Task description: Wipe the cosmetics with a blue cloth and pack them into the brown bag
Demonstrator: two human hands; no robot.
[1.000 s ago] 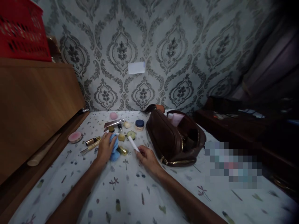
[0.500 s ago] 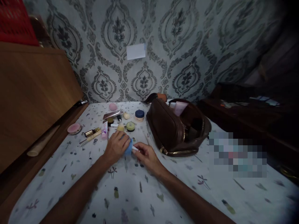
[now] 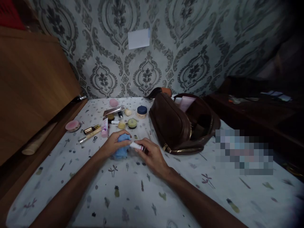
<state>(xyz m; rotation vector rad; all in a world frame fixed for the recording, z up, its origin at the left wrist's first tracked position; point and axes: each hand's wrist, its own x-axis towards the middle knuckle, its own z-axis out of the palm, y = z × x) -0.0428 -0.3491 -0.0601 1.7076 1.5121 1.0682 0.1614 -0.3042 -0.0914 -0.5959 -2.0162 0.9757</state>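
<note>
My left hand [image 3: 115,143] is closed around a crumpled blue cloth [image 3: 123,148], its thumb and fingers pinching the fabric. Between thumb and fingers, my right hand [image 3: 152,155] grips a small white tube [image 3: 136,145] with a dark and red band near one end. The tube's left tip touches or nearly touches the cloth. Just beyond my left hand lie a pink-and-white squeeze tube [image 3: 104,127] and a yellow-lidded pot [image 3: 121,125]. A green-topped round jar [image 3: 132,123] sits past the cloth. Behind it stands a navy-lidded jar [image 3: 142,112].
To the right, an unzipped brown toiletry bag [image 3: 171,123] holds a pink tube [image 3: 186,104]. A pink compact [image 3: 73,126], a gold-capped bottle [image 3: 91,129] and a pink sponge [image 3: 113,102] lie on the patterned sheet. A wooden cabinet [image 3: 35,79] borders the left.
My left hand has brought the blue cloth rightward to the white tube in my right hand. The pink-and-white squeeze tube has come into view. The camera has tilted downward.
</note>
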